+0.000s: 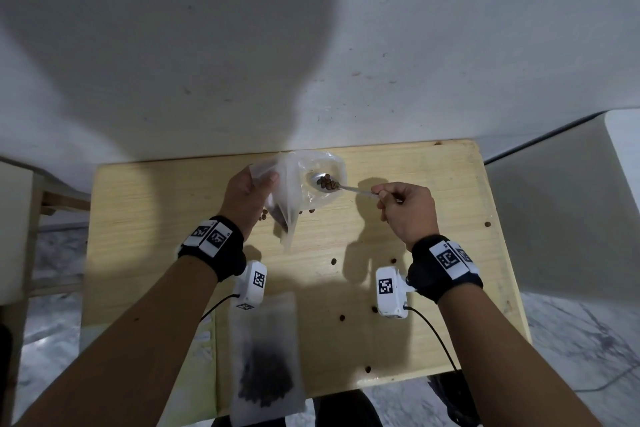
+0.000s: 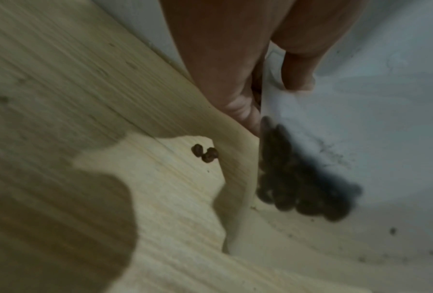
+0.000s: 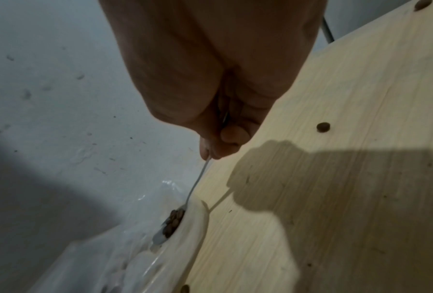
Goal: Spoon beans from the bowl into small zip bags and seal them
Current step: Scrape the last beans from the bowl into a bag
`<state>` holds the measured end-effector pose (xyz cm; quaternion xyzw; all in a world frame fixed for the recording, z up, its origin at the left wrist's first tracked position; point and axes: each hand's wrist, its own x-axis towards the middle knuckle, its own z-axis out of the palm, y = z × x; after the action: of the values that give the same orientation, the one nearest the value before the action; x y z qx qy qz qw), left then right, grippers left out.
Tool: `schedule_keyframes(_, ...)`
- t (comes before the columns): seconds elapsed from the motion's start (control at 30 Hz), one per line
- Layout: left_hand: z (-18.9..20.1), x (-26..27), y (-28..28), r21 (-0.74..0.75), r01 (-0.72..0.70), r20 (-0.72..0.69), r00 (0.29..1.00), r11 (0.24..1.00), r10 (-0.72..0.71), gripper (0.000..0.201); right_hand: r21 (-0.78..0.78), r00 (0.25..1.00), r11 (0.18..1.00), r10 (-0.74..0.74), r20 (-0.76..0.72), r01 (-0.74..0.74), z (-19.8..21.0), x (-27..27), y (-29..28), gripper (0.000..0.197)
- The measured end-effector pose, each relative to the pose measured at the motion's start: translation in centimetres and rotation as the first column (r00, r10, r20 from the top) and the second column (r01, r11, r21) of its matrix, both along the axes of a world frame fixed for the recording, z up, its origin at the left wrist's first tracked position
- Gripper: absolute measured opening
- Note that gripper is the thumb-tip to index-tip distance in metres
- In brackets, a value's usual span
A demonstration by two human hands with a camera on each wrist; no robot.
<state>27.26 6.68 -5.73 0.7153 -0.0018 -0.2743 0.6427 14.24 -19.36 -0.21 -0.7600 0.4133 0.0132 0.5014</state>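
Note:
My left hand [image 1: 254,185] pinches the top edge of a small clear zip bag [image 1: 285,204] and holds it up above the wooden table [image 1: 138,218]; dark beans [image 2: 305,182] sit in the bag's lower part. My right hand [image 1: 398,199] grips the handle of a metal spoon [image 1: 349,188]. The spoon's bowl, loaded with brown beans [image 1: 327,183], hovers over a clear plastic bowl [image 1: 332,166] at the table's far edge, just right of the held bag. In the right wrist view the spoon [image 3: 196,184] slopes down to its beans [image 3: 173,223].
A second zip bag [image 1: 265,357] filled with dark beans lies at the table's near edge. Several loose beans [image 1: 334,261] are scattered over the tabletop, some under the held bag [image 2: 205,153]. A white wall rises directly behind the table; a white object [image 1: 571,201] stands to the right.

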Motion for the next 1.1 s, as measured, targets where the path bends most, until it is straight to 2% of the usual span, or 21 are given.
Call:
schedule_keyframes(0.33, 0.9, -0.6, -0.2, 0.002, 0.011, 0.002, 1.0, 1.0, -0.012, 0.046, -0.202, 0.991, 0.979, -0.067, -0.115, 0.043, 0.6, 3.0, 3.6, 0.029)
schedule_keyframes(0.53, 1.5, -1.3, -0.3, 0.009, 0.059, 0.042, 0.997, 0.998, -0.059, 0.041, -0.246, 0.979, 0.957, -0.18, -0.091, 0.153, 0.7, 4.3, 4.7, 0.032)
schedule_keyframes(0.7, 1.2, -1.5, -0.3, -0.013, 0.061, 0.035, 0.998, 0.998, -0.06, 0.044, -0.195, 0.978, 0.958, -0.207, 0.028, 0.208, -0.7, 4.0, 5.4, 0.03)
schedule_keyframes(0.83, 1.1, -1.4, -0.2, -0.014, 0.073, 0.045, 0.996, 0.997, -0.072, 0.047, -0.065, 0.974, 0.974, -0.213, 0.076, 0.218, -1.8, 2.9, 5.3, 0.033)
schedule_keyframes(0.97, 1.1, -1.3, -0.3, -0.023, 0.036, 0.037, 0.999, 0.999, -0.035, 0.04, 0.016, 0.968, 0.974, -0.227, 0.109, 0.227, -1.9, 2.0, 4.4, 0.037)
schedule_keyframes(1.1, 1.1, -1.1, -0.5, 0.0, 0.003, 0.05, 0.999, 1.0, -0.003, 0.022, 0.037, 0.971, 0.976, -0.219, 0.094, 0.217, -1.9, 0.9, 3.6, 0.035)
